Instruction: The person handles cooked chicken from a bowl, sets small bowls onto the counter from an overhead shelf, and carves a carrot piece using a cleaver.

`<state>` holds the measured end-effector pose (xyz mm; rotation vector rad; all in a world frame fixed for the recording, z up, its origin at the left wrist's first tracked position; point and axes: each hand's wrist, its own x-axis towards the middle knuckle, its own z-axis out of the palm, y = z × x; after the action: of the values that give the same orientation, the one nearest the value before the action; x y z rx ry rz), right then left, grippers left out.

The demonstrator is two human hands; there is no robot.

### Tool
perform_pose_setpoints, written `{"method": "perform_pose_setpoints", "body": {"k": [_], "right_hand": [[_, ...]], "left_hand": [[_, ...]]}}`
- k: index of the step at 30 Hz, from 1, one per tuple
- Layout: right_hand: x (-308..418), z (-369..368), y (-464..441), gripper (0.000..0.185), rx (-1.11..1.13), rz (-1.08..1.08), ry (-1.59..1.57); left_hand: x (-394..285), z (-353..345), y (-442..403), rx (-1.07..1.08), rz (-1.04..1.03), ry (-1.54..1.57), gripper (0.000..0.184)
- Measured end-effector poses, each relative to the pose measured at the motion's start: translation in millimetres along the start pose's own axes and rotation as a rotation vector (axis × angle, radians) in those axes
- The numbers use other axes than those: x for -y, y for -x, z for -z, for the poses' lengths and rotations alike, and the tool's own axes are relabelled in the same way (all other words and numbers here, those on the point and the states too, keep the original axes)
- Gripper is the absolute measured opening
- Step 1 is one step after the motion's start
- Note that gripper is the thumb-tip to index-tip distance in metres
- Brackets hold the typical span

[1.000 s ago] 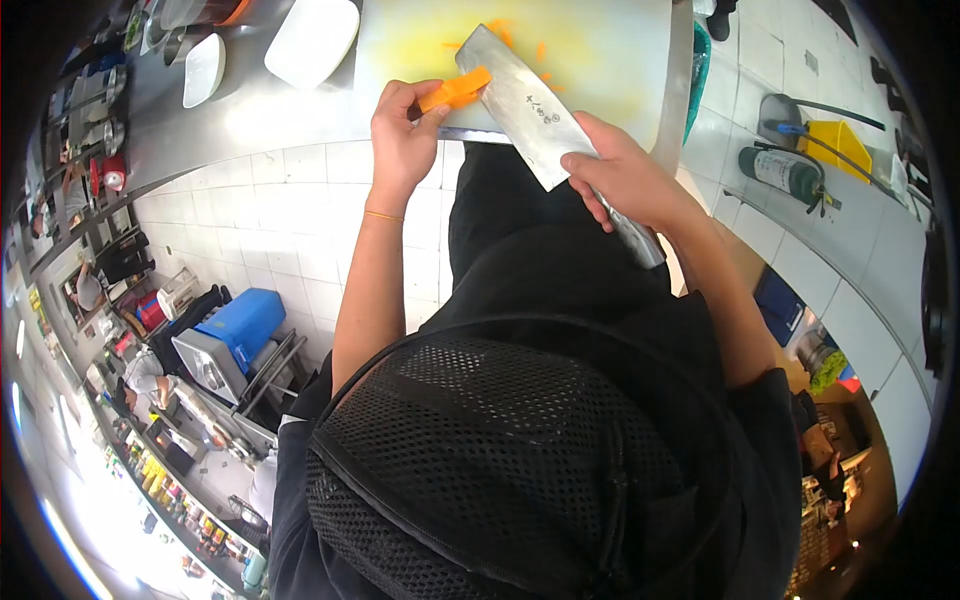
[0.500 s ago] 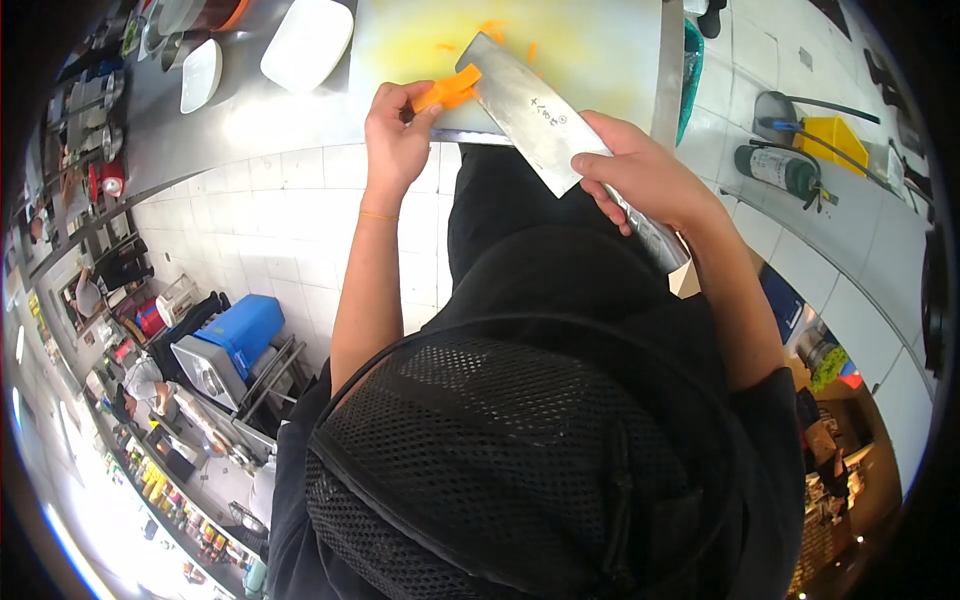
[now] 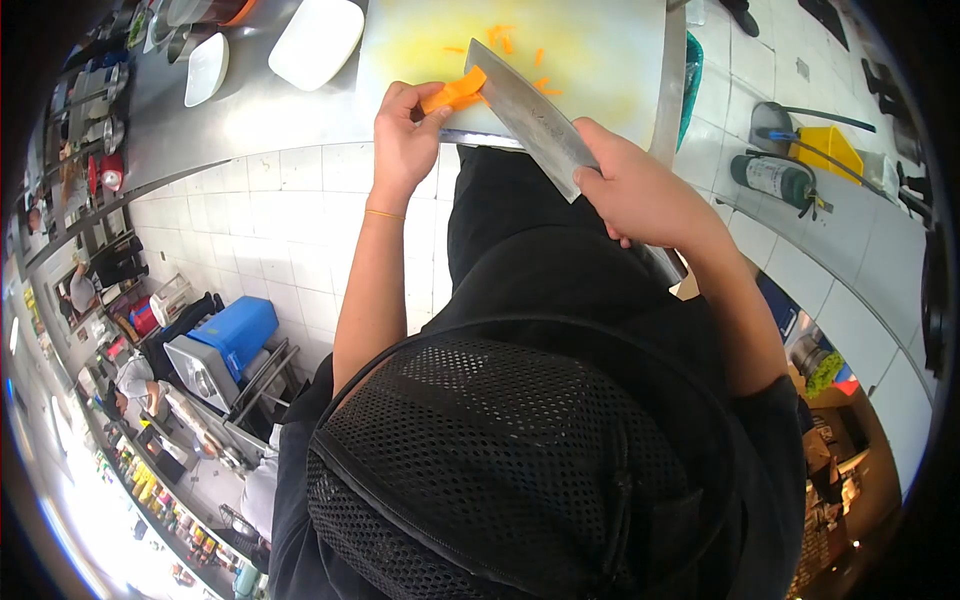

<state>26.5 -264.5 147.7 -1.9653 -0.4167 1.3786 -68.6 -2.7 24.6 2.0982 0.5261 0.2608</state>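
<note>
My left hand (image 3: pixel 408 132) pinches an orange piece of what looks like carrot (image 3: pixel 456 92) near the front edge of the cutting board (image 3: pixel 610 70). Wrapped around the handle of a broad cleaver (image 3: pixel 530 118) is my right hand (image 3: pixel 640 185). The blade stands more upright, its edge side beside the right end of the carrot. Several thin orange strips (image 3: pixel 498 38) lie scattered on the yellow-stained white board beyond the blade. Part of the cleaver's handle is hidden under my right hand.
On the steel counter (image 3: pixel 260 110) left of the board sit a white rectangular dish (image 3: pixel 316 45) and a smaller white dish (image 3: pixel 207 70). A green cylinder (image 3: pixel 772 178) and a yellow bucket (image 3: pixel 828 150) stand at the right. A blue bin (image 3: pixel 238 335) is at lower left.
The cleaver has rolled from showing its flat face to a steeper angle, its tip slightly right. More orange strips show on the board. My left hand still holds the carrot.
</note>
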Motion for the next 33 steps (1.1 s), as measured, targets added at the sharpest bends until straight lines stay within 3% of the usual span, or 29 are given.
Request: {"method": "perform_pose_setpoints", "body": {"k": [7,12,16,19,22,24,33], "right_hand": [[13.9,-6.0,-0.7,0.034,-0.006,-0.013,0.196],[0.5,-21.5,-12.3,0.028,-0.157,0.194,0.364],[6.7,-22.3,-14.9,0.028,-0.114,0.124,0.291],[-3.8,-25.7,-30.1,0.027,-0.147,0.202,0.354],[-4.0,-19.9,-34.9,0.03,-0.135,0.19,0.261],[-3.1,-4.5,-27.9,0.034,-0.007,0.054,-0.045],[-19.7,9.6,-18.9,0.035,0.019,0.061,-0.266]], "left_hand": [[0.2,0.0,0.3,0.001,-0.023,-0.015,0.028],[-4.2,-1.5,1.5,-0.018,-0.047,-0.017,0.028],[-3.0,-1.1,0.9,-0.006,-0.028,-0.043,0.027],[-3.7,-2.4,1.3,-0.006,-0.027,-0.037,0.028],[-3.5,-1.1,0.0,-0.01,-0.026,-0.037,0.028],[1.3,-2.8,2.0,-0.004,-0.017,-0.038,0.029],[3.6,-0.6,0.1,0.022,-0.017,-0.006,0.028]]}}
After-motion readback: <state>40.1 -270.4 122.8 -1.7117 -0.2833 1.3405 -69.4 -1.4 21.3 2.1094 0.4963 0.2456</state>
